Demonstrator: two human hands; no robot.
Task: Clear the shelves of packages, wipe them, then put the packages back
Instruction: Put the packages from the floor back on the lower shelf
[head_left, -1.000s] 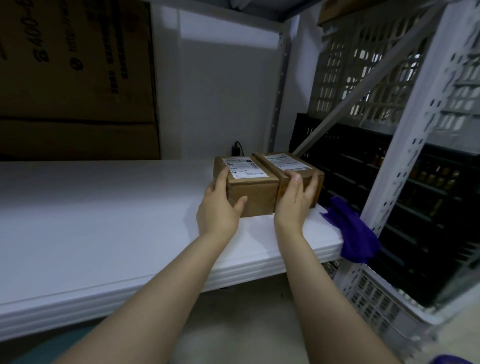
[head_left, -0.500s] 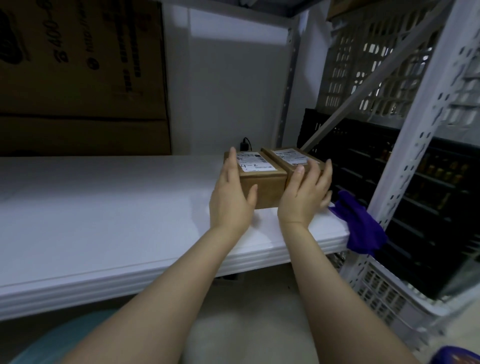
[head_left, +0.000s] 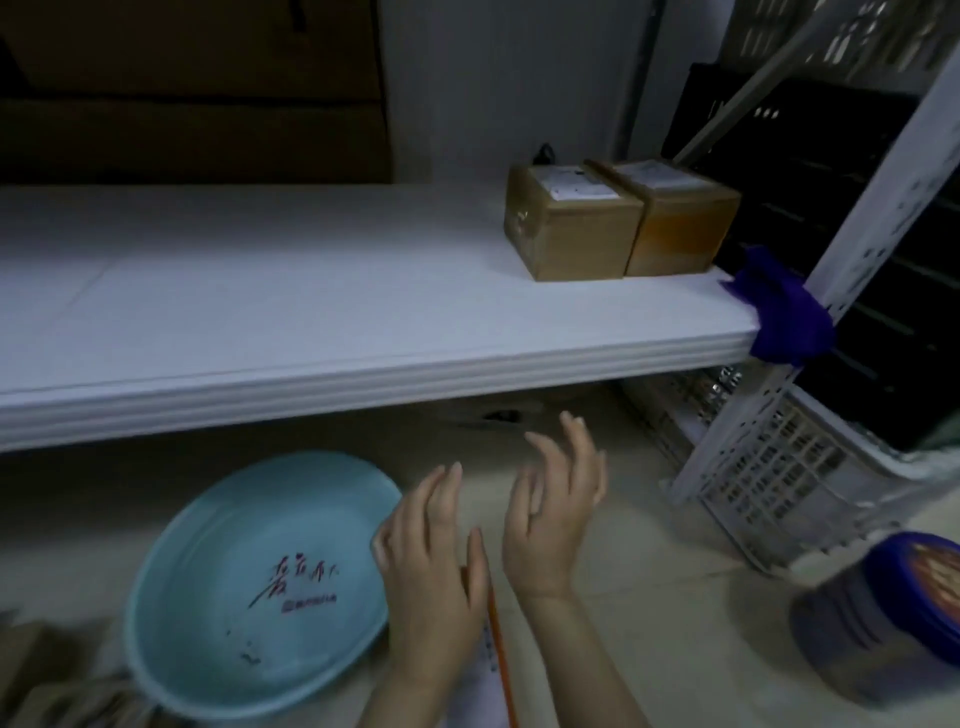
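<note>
Packages (head_left: 571, 239) on shelf (head_left: 260, 312), well apart from loose fingers (head_left: 582, 447) below.

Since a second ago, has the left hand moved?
Yes. The left hand has come off the left box and dropped below the shelf edge, beside the blue basin.

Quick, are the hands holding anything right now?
Left hand: open, holding nothing.
Right hand: open, holding nothing.

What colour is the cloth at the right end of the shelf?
Dark purple-blue; the cloth shows in the head view, hanging at the shelf corner.
</note>
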